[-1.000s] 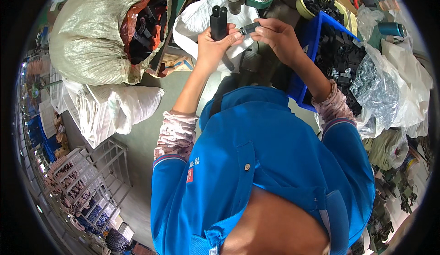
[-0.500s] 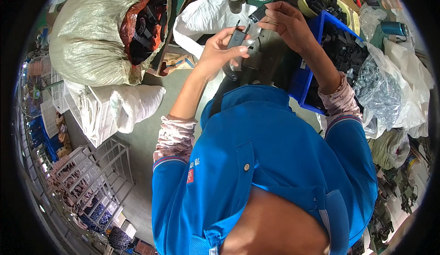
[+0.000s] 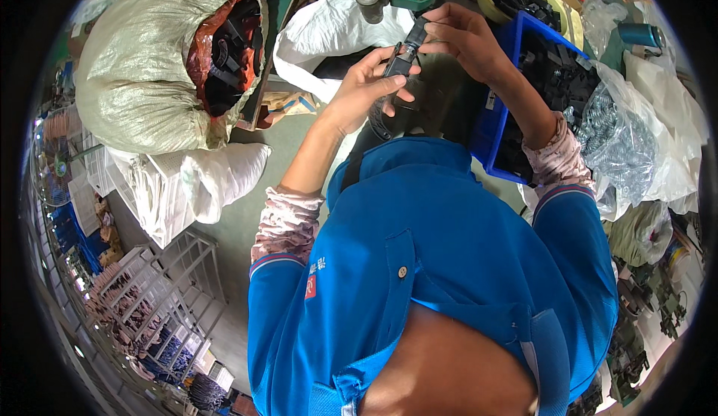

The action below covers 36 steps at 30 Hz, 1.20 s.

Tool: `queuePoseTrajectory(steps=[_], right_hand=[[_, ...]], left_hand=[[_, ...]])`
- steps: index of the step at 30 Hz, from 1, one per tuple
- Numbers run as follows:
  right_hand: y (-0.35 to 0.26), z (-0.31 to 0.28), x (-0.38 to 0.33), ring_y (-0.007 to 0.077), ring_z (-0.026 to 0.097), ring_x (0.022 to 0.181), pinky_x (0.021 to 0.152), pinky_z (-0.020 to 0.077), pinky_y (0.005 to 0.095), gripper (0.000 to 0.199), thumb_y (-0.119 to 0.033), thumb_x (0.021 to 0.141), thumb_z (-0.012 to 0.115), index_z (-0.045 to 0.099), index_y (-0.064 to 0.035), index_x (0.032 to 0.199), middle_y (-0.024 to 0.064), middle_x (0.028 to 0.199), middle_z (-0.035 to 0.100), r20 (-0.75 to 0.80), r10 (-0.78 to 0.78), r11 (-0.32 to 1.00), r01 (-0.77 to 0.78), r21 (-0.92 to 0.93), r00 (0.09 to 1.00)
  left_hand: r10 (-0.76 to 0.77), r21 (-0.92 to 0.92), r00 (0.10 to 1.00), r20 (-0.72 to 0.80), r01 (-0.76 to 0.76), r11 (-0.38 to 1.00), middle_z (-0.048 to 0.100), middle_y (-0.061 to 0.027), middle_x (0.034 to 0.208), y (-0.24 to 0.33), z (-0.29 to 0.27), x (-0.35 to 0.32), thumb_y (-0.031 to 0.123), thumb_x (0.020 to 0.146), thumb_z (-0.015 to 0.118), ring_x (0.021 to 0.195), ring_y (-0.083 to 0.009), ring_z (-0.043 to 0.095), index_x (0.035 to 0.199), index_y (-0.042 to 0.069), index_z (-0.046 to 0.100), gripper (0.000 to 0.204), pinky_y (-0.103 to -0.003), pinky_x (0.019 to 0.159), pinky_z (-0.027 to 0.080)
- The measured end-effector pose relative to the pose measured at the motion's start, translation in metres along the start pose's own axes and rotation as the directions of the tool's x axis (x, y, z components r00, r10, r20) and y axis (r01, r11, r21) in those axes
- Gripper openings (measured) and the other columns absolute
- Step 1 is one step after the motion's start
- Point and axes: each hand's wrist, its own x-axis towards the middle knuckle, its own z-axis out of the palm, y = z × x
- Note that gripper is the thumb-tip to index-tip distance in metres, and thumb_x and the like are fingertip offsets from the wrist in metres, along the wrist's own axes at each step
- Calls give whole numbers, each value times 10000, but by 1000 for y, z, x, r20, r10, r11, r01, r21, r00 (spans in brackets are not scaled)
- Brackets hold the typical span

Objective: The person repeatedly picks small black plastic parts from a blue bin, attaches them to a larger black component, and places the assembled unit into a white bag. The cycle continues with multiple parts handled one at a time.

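closely, both hands (image 3: pixel 419 68) pinching black part (image 3: pixel 405 51), blue bin (image 3: pixel 499 109) just right

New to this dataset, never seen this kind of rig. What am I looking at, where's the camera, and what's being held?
No machine: a person in a blue shirt works bare-handed. The one view comes from a fisheye camera worn on the head, looking down, so edges bend. The left hand and right hand together hold a small black plastic part by the fingers. Around them: a blue plastic bin of black parts, a clear bag of metal springs, a white sack and a large woven sack.
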Motion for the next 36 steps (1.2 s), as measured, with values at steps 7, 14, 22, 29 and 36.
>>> queuePoseTrajectory(steps=[7, 14, 22, 29, 36], right_hand=[[2, -10, -3, 208, 643, 894, 812, 581, 300, 228, -63, 886, 598, 546, 63, 1069, 132, 997, 575, -52, 34, 999, -32, 40, 998], [4, -20, -10, 179, 636, 857, 848, 562, 357, 175, -73, 911, 581, 557, 20, 1057, 86, 960, 579, -139, 94, 988, -74, 138, 986], [6, -25, -16, 194, 646, 859, 843, 557, 346, 170, -70, 908, 587, 552, 20, 1048, 95, 971, 578, -158, 96, 985, -71, 157, 983], [10, -22, -18, 216, 643, 892, 828, 548, 321, 231, -77, 877, 618, 543, 44, 1059, 127, 1012, 568, -134, 90, 991, -76, 111, 987], [8, -11, -27, 177, 609, 924, 843, 508, 314, 285, -157, 858, 649, 556, 25, 1057, 110, 975, 593, -94, 47, 995, -55, -83, 994]], left_hand=[[-18, -13, 999, 27, 19, 1000, 645, -100, 1143, -2, 8, 9, 123, 897, 611, 779, -149, 668, 1304, 102, 459, 434, -226, 453, 448], [-42, 19, 998, 52, 41, 999, 640, -135, 1145, -1, 14, 19, 133, 902, 613, 763, -174, 682, 1315, 105, 432, 452, -223, 441, 440], [-73, 0, 996, 45, 73, 997, 636, -146, 1146, -4, 20, 26, 131, 902, 614, 768, -185, 682, 1315, 102, 424, 456, -231, 446, 445], [-59, -5, 998, 27, 59, 998, 650, -148, 1114, -9, 19, 26, 135, 899, 620, 761, -182, 678, 1308, 97, 428, 453, -233, 458, 436], [2, 8, 1000, 29, -3, 1000, 635, -179, 1077, -9, 21, 27, 105, 885, 631, 780, -210, 684, 1247, 17, 406, 435, -247, 485, 468]])
